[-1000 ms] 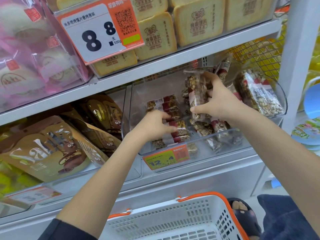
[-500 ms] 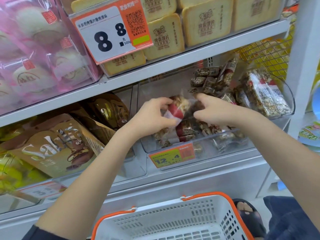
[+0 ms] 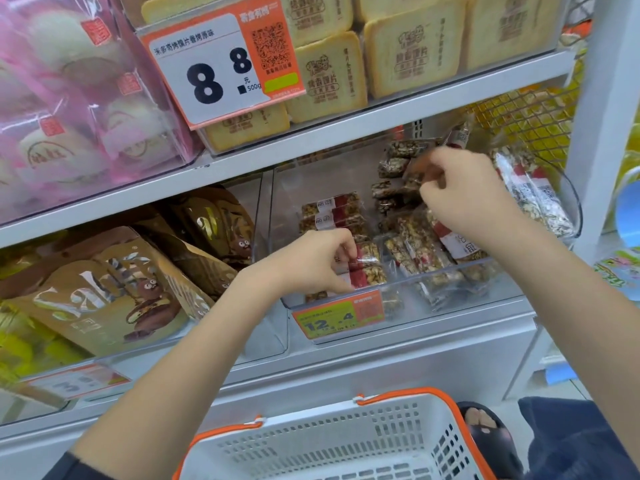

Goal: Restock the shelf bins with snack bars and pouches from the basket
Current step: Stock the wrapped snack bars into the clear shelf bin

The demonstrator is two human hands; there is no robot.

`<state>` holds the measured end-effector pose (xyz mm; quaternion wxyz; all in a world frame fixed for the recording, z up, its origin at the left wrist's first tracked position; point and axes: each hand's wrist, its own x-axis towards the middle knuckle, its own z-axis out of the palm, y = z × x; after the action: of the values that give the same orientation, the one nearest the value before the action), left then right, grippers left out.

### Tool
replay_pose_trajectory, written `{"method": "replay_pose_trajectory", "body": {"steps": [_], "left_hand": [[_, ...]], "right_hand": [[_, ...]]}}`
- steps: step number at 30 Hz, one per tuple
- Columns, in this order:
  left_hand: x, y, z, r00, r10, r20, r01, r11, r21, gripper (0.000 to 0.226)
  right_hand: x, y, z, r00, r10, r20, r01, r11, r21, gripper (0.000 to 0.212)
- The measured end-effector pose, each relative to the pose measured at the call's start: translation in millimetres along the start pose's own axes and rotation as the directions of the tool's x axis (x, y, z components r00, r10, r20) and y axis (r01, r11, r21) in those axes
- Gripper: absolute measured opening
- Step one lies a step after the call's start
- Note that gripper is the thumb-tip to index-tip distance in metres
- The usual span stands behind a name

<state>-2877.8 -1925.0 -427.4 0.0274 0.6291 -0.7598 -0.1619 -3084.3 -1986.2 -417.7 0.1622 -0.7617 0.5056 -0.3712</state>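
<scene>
A clear plastic shelf bin (image 3: 450, 306) on the lower shelf holds several nut bars in clear wrappers with red labels. My left hand (image 3: 318, 261) is at the bin's front left, fingers curled and pinching a red-labelled nut bar (image 3: 367, 271) in the front stack. My right hand (image 3: 464, 195) reaches deeper into the bin, its fingers pinching a dark nut bar (image 3: 412, 178) near the back pile. The white basket with orange rim (image 3: 332, 441) sits below, between my arms.
Brown snack pouches (image 3: 104, 292) fill the bin to the left. Toast-slice packs (image 3: 408, 53) and pink bun packs (image 3: 69, 98) sit on the shelf above, with a price tag (image 3: 214, 67). A white upright post (image 3: 602, 126) borders the right. A sandalled foot (image 3: 485, 431) stands beside the basket.
My hands have parted: the left went down to the front stack of bars, the right went back and to the right into the bin. The bar held between both hands is set down.
</scene>
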Motion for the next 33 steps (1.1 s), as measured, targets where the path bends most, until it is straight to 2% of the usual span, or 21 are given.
{"method": "replay_pose_trajectory", "body": {"steps": [1, 2, 4, 5, 7, 8, 11, 13, 15, 17, 21, 26, 29, 33], "left_hand": [[0.4, 0.9, -3.0, 0.999, -0.016, -0.051, 0.014, 0.999, -0.045, 0.038], [1.8, 1.3, -5.6, 0.994, -0.035, -0.105, 0.028, 0.997, -0.068, 0.038], [10.3, 0.9, -6.3, 0.985, -0.054, -0.166, 0.051, 0.998, -0.020, 0.047], [14.9, 1.0, -3.0, 0.985, -0.070, -0.159, 0.074, 0.997, 0.013, 0.054], [18.6, 2.2, 8.5, 0.983, -0.124, -0.134, 0.126, 0.992, 0.008, 0.063], [18.8, 3.3, 15.4, 0.980, -0.146, -0.137, 0.144, 0.989, -0.023, 0.063], [9.9, 6.9, 30.2, 0.962, -0.156, -0.224, 0.133, 0.985, -0.112, 0.054], [1.2, 10.3, 33.1, 0.935, -0.179, -0.307, 0.116, 0.970, -0.212, 0.047], [-5.4, 11.7, 35.1, 0.916, -0.209, -0.343, 0.116, 0.955, -0.274, 0.045], [-7.5, 10.6, 39.3, 0.926, -0.230, -0.298, 0.149, 0.951, -0.273, 0.047], [-2.7, 8.0, 42.1, 0.936, -0.253, -0.245, 0.180, 0.942, -0.284, 0.055], [-2.3, 9.5, 41.9, 0.939, -0.267, -0.214, 0.215, 0.947, -0.240, 0.056], [-1.5, 10.0, 40.9, 0.938, -0.294, -0.182, 0.256, 0.944, -0.208, 0.062], [0.2, 9.4, 42.3, 0.938, -0.318, -0.137, 0.291, 0.938, -0.187, 0.064]], "right_hand": [[-2.6, 0.5, -5.3, 0.996, 0.009, -0.083, -0.020, 0.991, -0.130, 0.019], [-6.0, 1.7, -8.2, 0.993, 0.039, -0.114, -0.070, 0.957, -0.281, 0.031], [-17.8, 3.1, -8.2, 0.988, 0.118, -0.096, -0.149, 0.876, -0.459, 0.073], [-24.3, 1.7, -7.3, 0.985, 0.119, -0.124, -0.164, 0.864, -0.476, 0.087], [-33.6, 1.4, -4.2, 0.971, 0.078, -0.224, -0.184, 0.845, -0.502, 0.097], [-35.6, 2.7, -4.0, 0.964, 0.105, -0.244, -0.220, 0.831, -0.511, 0.101], [-35.7, 12.3, -6.4, 0.931, 0.342, -0.128, -0.359, 0.790, -0.497, 0.120], [-32.9, 19.4, -5.4, 0.934, 0.352, -0.062, -0.330, 0.782, -0.529, 0.129], [-28.7, 20.2, -1.0, 0.956, 0.292, -0.028, -0.265, 0.816, -0.515, 0.129], [-26.1, 17.9, 4.4, 0.959, 0.279, -0.037, -0.255, 0.804, -0.537, 0.125], [-24.4, 15.4, 10.7, 0.910, 0.409, -0.063, -0.371, 0.741, -0.560, 0.128], [-20.1, 13.9, 17.2, 0.884, 0.462, -0.076, -0.425, 0.722, -0.546, 0.136], [-16.8, 15.5, 14.7, 0.848, 0.530, -0.032, -0.457, 0.697, -0.553, 0.138], [-11.2, 16.2, 5.8, 0.824, 0.566, -0.003, -0.468, 0.679, -0.565, 0.123]]}}
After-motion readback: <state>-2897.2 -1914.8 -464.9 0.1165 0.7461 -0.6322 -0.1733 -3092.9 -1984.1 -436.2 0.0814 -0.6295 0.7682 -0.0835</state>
